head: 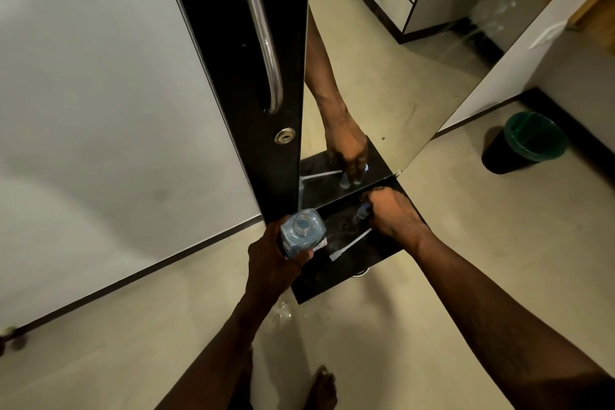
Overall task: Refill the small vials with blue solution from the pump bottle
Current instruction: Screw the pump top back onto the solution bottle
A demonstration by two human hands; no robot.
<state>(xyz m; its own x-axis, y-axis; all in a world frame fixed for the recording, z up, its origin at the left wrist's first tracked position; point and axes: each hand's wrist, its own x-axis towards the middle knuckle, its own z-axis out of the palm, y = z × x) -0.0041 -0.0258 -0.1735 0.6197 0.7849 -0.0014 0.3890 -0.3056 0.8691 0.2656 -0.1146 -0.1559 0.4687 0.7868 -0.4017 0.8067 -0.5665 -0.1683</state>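
A clear bottle of blue solution [302,232] is gripped from below by my left hand [271,258], its open neck facing up over the left end of a small black shelf [332,283]. The white pump tube [349,244] lies loose on the shelf beside it. At the shelf's back right, my right hand [394,215] is closed around a small vial [362,211] with a blue top, standing on the shelf. The mirror behind reflects that hand and two vials.
A tall mirror [416,70] rises behind the shelf, next to a black door panel with a steel handle [264,43] and lock. A green-lined bin [525,143] stands on the floor at right. My bare foot [322,389] is below.
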